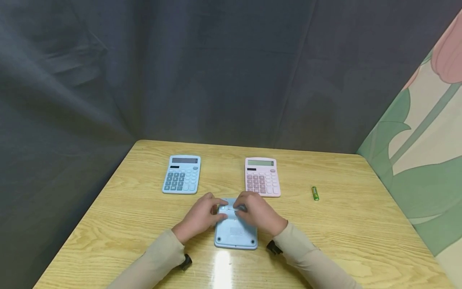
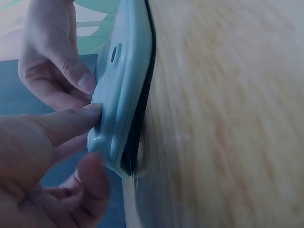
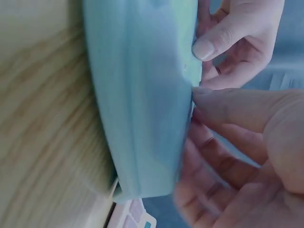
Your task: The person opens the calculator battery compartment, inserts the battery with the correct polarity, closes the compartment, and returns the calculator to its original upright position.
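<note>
A light blue calculator [image 1: 236, 235] lies face down on the table, its back and round feet showing. My left hand [image 1: 200, 214] touches the upper left of that back, thumb and index finger spread apart on it. From the other side my right hand [image 1: 258, 212] has its bent thumb and index fingertips close together at a small panel [image 1: 230, 208] near the calculator's top. Whether they pinch anything is hidden. In the left wrist view the left thumb [image 2: 71, 121] presses on the back near the edge. The right thumb [image 3: 232, 104] rests against the back in the right wrist view.
Another blue calculator [image 1: 181, 174] lies face up at the back left, and a pink calculator [image 1: 262, 176] face up just beyond my right hand. A green battery [image 1: 315, 193] lies to the right. Dark cloth [image 1: 234, 72] hangs behind the wooden table [image 1: 346, 224].
</note>
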The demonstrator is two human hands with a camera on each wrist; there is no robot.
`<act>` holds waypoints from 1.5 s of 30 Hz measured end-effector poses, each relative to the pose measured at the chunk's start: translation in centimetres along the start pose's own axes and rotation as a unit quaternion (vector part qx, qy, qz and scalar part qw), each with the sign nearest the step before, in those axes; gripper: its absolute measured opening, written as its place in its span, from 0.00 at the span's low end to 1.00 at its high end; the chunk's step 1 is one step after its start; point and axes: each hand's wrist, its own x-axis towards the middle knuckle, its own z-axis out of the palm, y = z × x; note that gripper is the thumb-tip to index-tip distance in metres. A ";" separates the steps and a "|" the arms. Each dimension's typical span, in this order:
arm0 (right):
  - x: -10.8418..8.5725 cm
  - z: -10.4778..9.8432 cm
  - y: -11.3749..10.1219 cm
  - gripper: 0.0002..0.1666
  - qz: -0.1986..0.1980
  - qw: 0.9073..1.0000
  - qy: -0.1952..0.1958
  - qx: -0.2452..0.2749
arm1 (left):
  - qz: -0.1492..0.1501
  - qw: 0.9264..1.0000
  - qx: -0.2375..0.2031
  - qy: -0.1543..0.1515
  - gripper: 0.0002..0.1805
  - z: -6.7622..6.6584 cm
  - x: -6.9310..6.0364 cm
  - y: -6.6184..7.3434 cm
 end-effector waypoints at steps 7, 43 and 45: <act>0.4 -0.3 1.2 0.07 0.054 0.994 -0.011 0.098 | 0.029 0.998 0.053 -0.002 0.18 0.2 0.0 0.4; -1.4 -1.8 1.8 0.30 0.290 0.956 -0.027 0.017 | 0.028 0.997 0.066 0.042 0.16 -0.1 -1.4 2.7; -1.5 -1.8 1.9 0.29 0.295 0.954 -0.031 0.046 | 0.024 0.996 0.070 0.040 0.18 -0.1 -1.7 3.1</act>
